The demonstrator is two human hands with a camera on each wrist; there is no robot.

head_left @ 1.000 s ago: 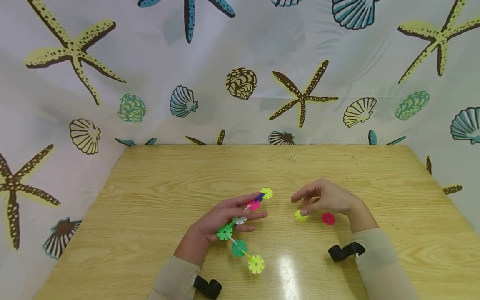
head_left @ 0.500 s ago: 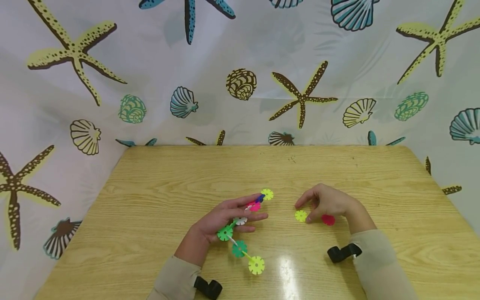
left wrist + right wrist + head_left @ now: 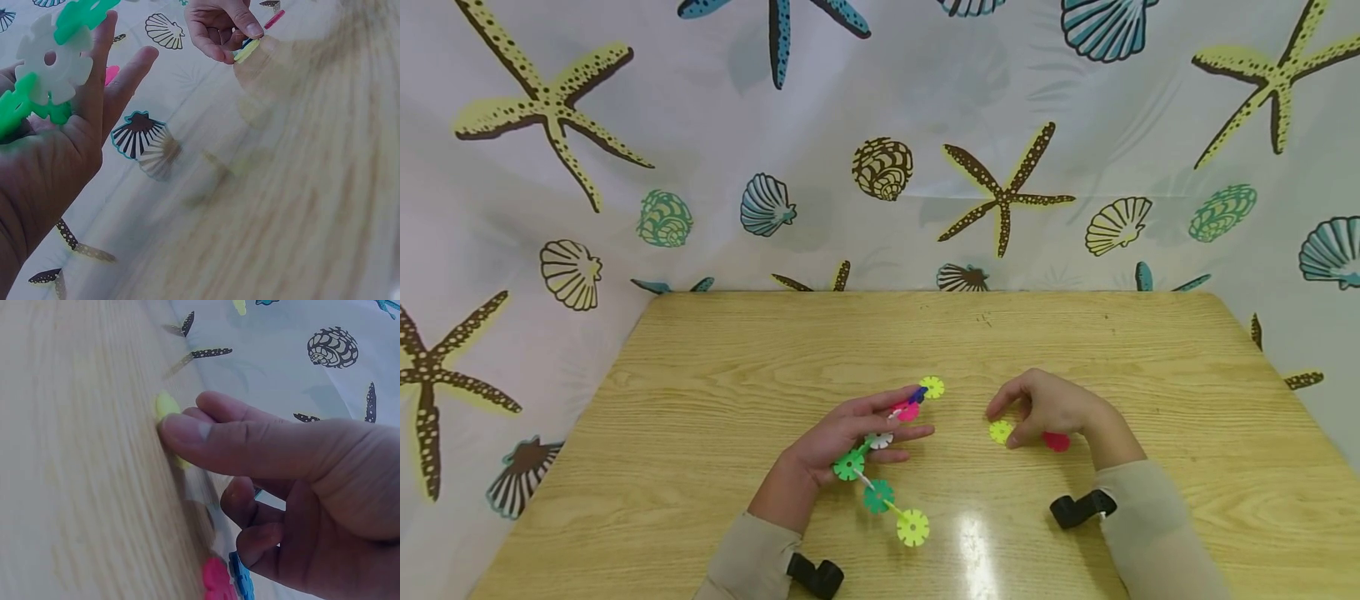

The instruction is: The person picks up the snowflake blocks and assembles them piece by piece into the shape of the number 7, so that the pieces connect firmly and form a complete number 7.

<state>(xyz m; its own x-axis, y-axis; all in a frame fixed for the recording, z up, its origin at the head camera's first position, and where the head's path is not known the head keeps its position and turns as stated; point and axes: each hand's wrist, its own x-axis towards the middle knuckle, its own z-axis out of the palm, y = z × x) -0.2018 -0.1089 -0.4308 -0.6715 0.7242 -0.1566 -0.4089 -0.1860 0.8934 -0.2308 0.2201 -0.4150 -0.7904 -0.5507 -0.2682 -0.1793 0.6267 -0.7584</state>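
Note:
My left hand [image 3: 846, 433] holds a chain of linked plastic snowflake discs [image 3: 849, 464], with the thumb across it and several fingers stretched out. Green, white, pink, blue and yellow pieces show along the chain, whose lower end hangs toward the front. In the left wrist view a white disc [image 3: 65, 62] and green ones lie against that palm. To the right, my right hand [image 3: 1060, 408] pinches a loose yellow snowflake disc [image 3: 1000, 432] at the tabletop, thumb and index finger at its edge. The right wrist view shows the thumb covering part of this yellow disc [image 3: 167, 405].
A pink disc [image 3: 1057, 441] lies on the wooden table [image 3: 760, 350] just behind the right thumb, partly covered by the hand. Beside it in the right wrist view is a blue piece [image 3: 242, 575]. A curtain [image 3: 820, 125] printed with starfish and shells surrounds the table.
My right hand has lowered slightly, and its thumb and index finger have settled at the yellow disc's edge, partly covering the pink disc. The left hand and chain stay nearly still.

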